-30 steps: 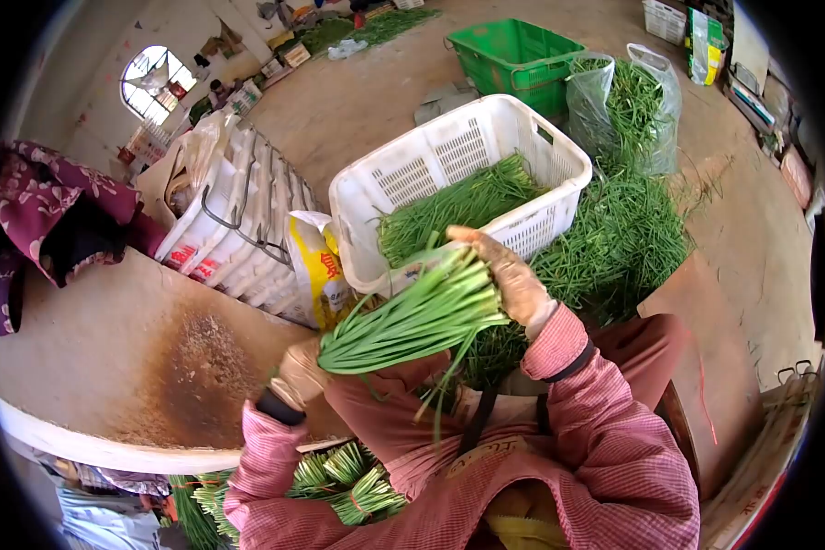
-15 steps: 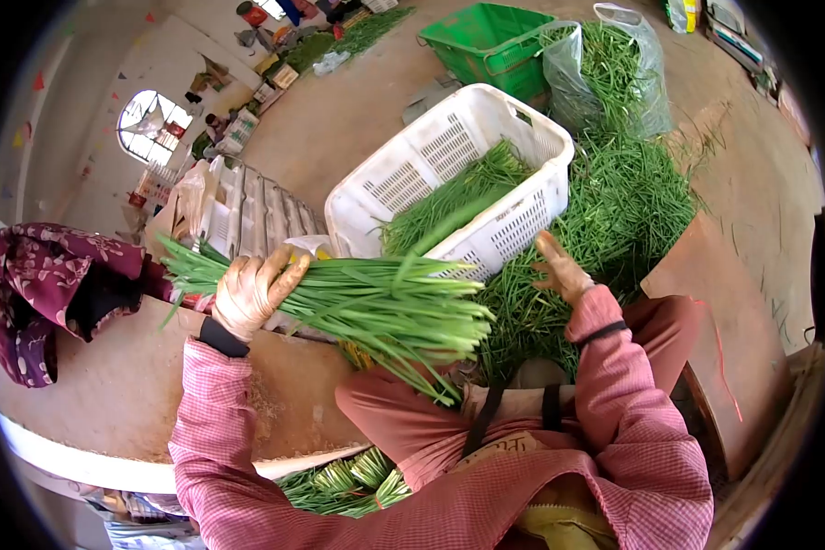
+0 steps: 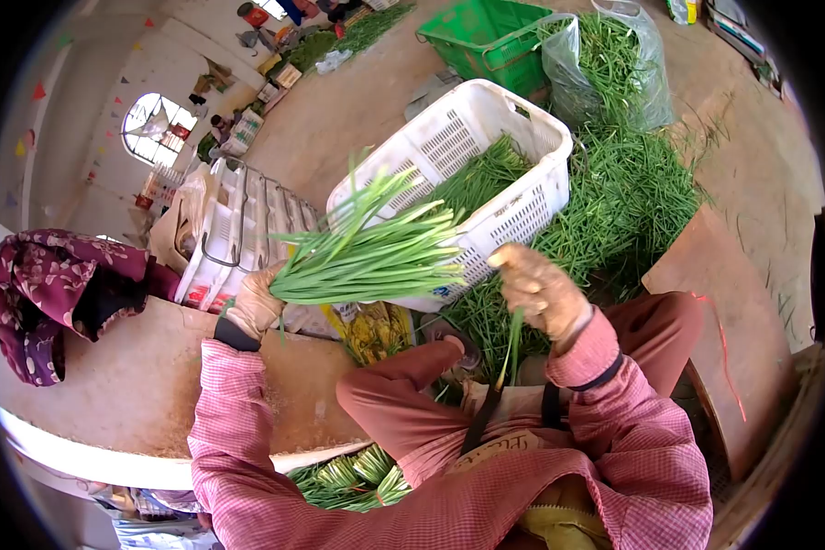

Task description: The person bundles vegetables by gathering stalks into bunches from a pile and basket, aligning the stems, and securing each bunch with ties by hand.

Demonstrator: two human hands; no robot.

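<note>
My gloved left hand is closed round one end of a bunch of garlic chives. The pale cut ends fan out to the right, in front of the white crate. To the right of the bunch, my gloved right hand is closed with a few loose chive stalks hanging below its fingers. In the white plastic crate lies a layer of chives. A large heap of loose chives spreads beside the crate, partly behind my right hand.
A green crate and a clear plastic bag full of chives stand beyond. At left are a worn board and a patterned maroon cloth. Tied chive bundles lie below. Another board leans at right.
My left hand has tilted the bunch, so its cut ends point more upward and spread apart. My right hand, open before, has closed and now has a few stalks hanging from it.
</note>
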